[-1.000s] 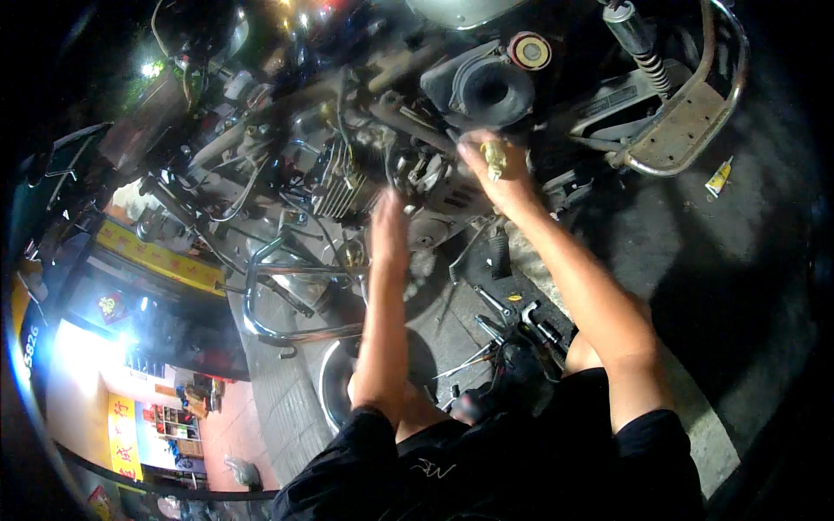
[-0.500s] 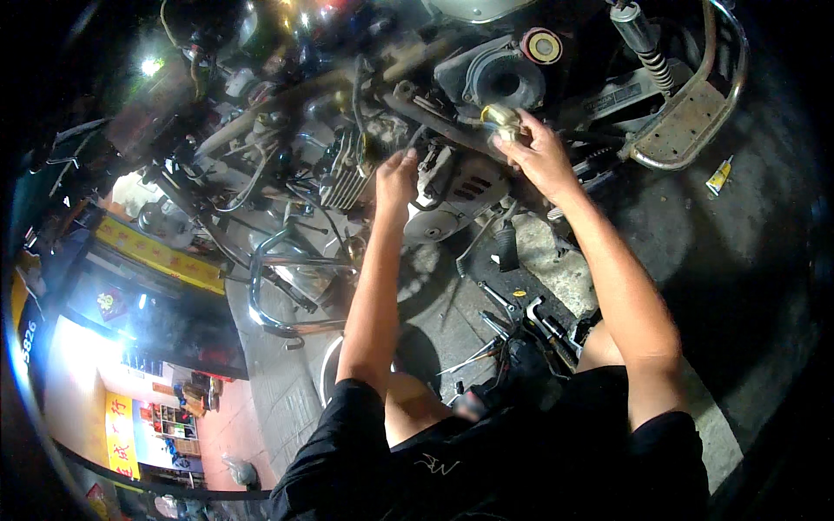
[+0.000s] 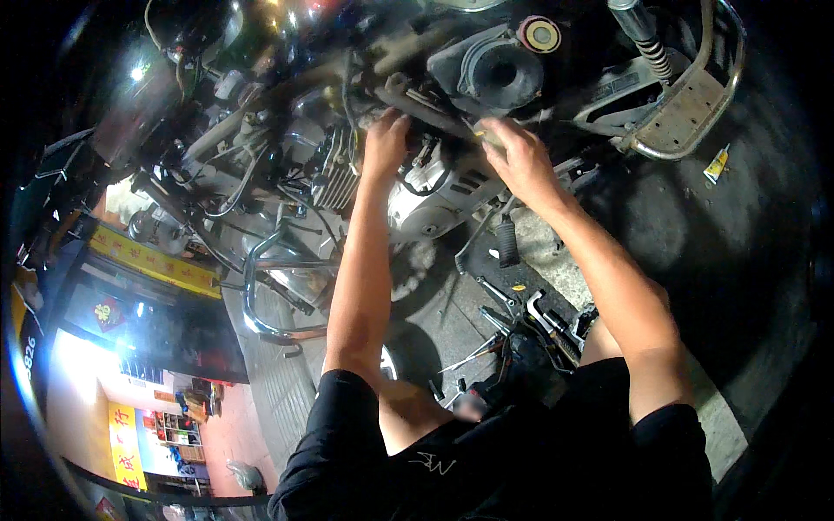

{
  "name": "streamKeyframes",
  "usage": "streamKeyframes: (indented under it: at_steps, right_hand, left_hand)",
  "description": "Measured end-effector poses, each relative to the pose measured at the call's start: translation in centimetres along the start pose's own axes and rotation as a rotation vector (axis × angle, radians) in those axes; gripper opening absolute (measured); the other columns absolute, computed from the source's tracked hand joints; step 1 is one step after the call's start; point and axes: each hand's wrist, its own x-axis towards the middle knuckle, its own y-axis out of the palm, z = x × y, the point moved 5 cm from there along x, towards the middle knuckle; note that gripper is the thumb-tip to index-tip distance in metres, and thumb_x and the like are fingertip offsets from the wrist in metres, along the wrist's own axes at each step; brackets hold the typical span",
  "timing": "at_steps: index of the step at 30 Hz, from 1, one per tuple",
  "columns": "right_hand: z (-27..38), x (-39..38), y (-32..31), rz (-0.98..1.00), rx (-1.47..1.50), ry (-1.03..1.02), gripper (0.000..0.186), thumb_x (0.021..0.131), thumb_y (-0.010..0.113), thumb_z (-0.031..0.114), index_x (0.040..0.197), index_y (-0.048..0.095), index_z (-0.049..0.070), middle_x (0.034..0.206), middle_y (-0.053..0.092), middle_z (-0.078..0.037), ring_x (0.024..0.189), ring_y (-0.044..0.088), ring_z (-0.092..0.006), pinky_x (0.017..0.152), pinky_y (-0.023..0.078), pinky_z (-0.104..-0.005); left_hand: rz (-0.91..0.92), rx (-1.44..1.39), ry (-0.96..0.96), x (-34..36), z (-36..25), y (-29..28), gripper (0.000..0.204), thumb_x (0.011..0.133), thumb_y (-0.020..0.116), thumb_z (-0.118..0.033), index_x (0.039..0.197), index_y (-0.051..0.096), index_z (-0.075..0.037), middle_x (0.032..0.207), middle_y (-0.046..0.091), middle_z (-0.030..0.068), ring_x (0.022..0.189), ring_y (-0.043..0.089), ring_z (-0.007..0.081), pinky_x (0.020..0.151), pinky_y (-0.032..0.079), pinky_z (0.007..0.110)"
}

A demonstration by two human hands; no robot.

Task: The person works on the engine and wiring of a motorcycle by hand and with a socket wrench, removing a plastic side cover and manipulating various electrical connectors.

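A motorbike with its side parts exposed fills the upper half. Near the finned engine cylinder (image 3: 334, 181), my left hand (image 3: 385, 146) reaches in below the frame tube with bent fingers; what they grip, if anything, is hidden. My right hand (image 3: 517, 156) is closed around a small pale metal part (image 3: 488, 137), mostly covered by the fingers, with a bit of yellow at its tip. It hangs just below the round black opening of the air filter housing (image 3: 501, 80). Between and below both hands lies the silver engine cover (image 3: 426, 217).
Wrenches and other hand tools (image 3: 512, 326) lie on the ground before my knees. A chrome crash bar (image 3: 252, 286) juts out at left. At right are a metal footboard (image 3: 682, 122), a shock absorber (image 3: 643, 39) and a small yellow tube (image 3: 717, 163) on the ground.
My left hand has moved up and slightly left, deeper toward the engine. My right hand has shifted slightly left and down, and its fingers now cover more of the pale part.
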Motion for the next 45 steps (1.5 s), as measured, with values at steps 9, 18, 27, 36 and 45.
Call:
streamKeyframes:
  at_steps: [9,18,27,36,45]
  right_hand:
    - [0.5,1.4,0.8,-0.160,0.052,-0.045,0.029,0.092,0.067,0.007,0.120,0.063,0.002,0.114,0.069,-0.018,0.105,0.067,-0.0359,0.087,0.053,-0.0393]
    - [0.4,0.9,1.8,-0.073,-0.119,-0.041,0.030,0.088,0.070,0.008,0.116,0.061,0.002,0.110,0.069,-0.019,0.099,0.067,-0.0395,0.083,0.054,-0.0437]
    - [3.5,3.7,2.6,-0.160,0.024,-0.077,0.024,0.090,0.069,0.008,0.112,0.065,0.002,0.108,0.070,-0.018,0.098,0.068,-0.0355,0.085,0.053,-0.0400]
    - [2.1,2.8,2.3,0.006,-0.181,0.101,0.028,0.091,0.071,0.021,0.112,0.067,0.002,0.102,0.072,-0.019,0.094,0.070,-0.0297,0.086,0.052,-0.0371]
    - [4.6,6.6,4.5,-0.117,-0.001,0.059,0.027,0.095,0.068,0.020,0.113,0.068,0.001,0.098,0.073,-0.018,0.087,0.071,-0.0268,0.081,0.053,-0.0358]
  left_hand:
    - [-0.120,-0.400,-0.295,-4.5,3.2,-0.4,0.024,0.102,0.057,-0.029,0.095,0.058,-0.007,0.065,0.049,0.0002,0.053,0.047,0.0133,0.049,0.038,0.029]
    - [-0.253,0.273,0.243,-2.0,1.3,-0.2,0.047,0.085,0.060,-0.011,0.129,0.059,0.003,0.126,0.063,0.0250,0.123,0.056,0.0409,0.102,0.045,0.042]
    - [-0.226,0.610,0.155,-3.0,-2.2,0.1,0.034,0.092,0.058,-0.021,0.123,0.064,-0.007,0.095,0.070,0.0254,0.091,0.067,0.0459,0.081,0.053,0.052]
    - [-0.220,0.405,0.236,-2.1,-0.4,1.2,0.033,0.084,0.064,-0.017,0.112,0.065,0.002,0.104,0.067,0.0280,0.099,0.063,0.0465,0.087,0.051,0.051]
    - [-0.290,0.136,-0.005,-1.5,-0.2,0.5,0.043,0.091,0.065,-0.025,0.125,0.062,0.001,0.112,0.068,0.0279,0.110,0.064,0.0429,0.094,0.050,0.047]
